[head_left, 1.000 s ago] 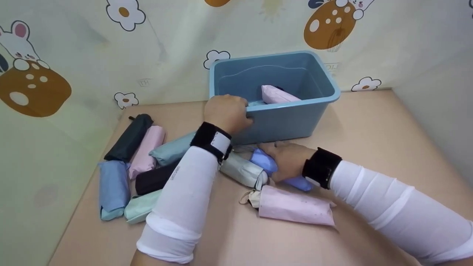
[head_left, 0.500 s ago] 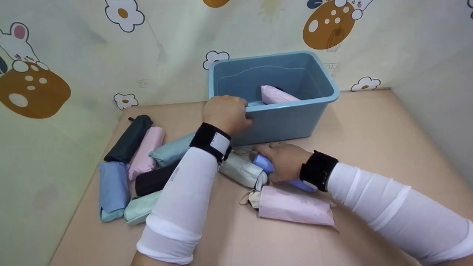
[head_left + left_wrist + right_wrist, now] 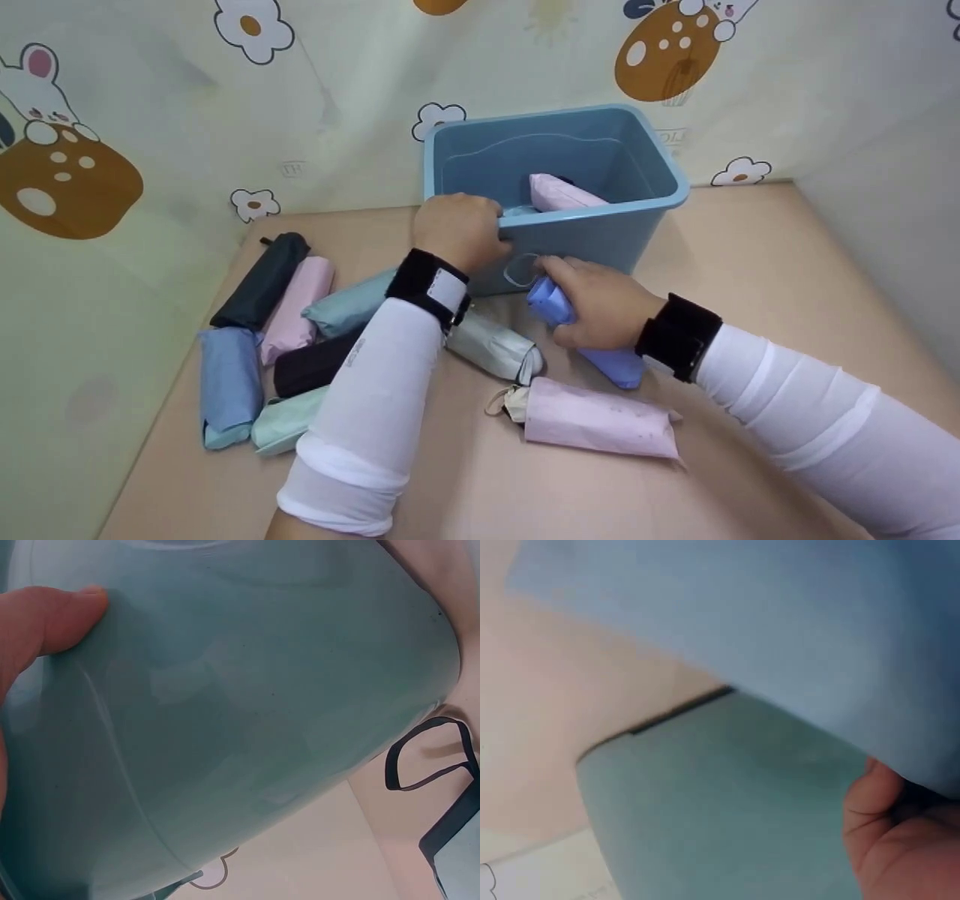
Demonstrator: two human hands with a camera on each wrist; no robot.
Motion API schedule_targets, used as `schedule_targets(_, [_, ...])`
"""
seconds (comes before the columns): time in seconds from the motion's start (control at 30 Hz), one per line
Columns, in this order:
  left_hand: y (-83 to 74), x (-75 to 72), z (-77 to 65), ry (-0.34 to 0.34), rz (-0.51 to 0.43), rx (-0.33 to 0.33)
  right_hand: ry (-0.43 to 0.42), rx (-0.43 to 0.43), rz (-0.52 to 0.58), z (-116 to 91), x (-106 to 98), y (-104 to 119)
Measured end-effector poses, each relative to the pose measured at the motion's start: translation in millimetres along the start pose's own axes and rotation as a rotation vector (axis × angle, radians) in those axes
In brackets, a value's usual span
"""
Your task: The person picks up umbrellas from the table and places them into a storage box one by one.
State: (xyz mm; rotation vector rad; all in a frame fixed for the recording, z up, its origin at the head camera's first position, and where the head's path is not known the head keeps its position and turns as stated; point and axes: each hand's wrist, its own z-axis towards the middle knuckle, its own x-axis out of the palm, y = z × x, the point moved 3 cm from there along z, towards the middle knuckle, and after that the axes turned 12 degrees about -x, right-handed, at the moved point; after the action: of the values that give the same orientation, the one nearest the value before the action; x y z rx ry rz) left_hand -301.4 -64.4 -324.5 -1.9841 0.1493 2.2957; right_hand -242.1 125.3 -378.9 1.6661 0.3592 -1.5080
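Observation:
My left hand (image 3: 459, 231) grips the near left rim of a blue plastic bin (image 3: 577, 244), its thumb (image 3: 71, 615) against the outer wall in the left wrist view. In front of the bin, my right hand (image 3: 609, 304) holds a folded blue umbrella (image 3: 613, 366) with a thin wrist loop (image 3: 519, 271) at its far end. That umbrella fills the top of the right wrist view. Inside the bin lies a pink folded umbrella (image 3: 561, 193); a dark bit behind it is mostly hidden. A grey-green folded umbrella (image 3: 491, 346) and a pink one (image 3: 600, 418) lie nearby.
Left of my left arm, several folded umbrellas lie together: dark green (image 3: 264, 281), pink (image 3: 300, 307), teal (image 3: 351, 302), black (image 3: 315, 365), blue (image 3: 231, 386) and mint (image 3: 289, 421). A patterned wall covering (image 3: 337, 90) rises behind the tan table (image 3: 480, 465).
My right hand has lifted the blue umbrella off the table and moved it slightly up and toward the bin; its loop now shows against the bin wall. My left hand stays on the rim.

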Motion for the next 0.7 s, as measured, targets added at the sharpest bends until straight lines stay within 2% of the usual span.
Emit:
schedule_targets(0.27, [1.1, 0.4, -0.1, -0.012, -0.004, -0.006, -0.072, -0.076, 0.037, 0, -23, 8])
schedule_targets(0.47, [0.4, 1.0, 1.0, -0.006, 0.001, -0.004, -0.126, -0.094, 0.065, -2, -36, 11])
schedule_targets(0.6, [0.0, 1.0, 1.4, -0.006, 0.003, -0.001, -0.223, -0.106, 0.105, -4, -55, 16])
schedule_targets(0.7, [0.4, 1.3, 1.4, -0.002, 0.004, 0.001, -0.344, -0.119, 0.135, -6, -73, 19])
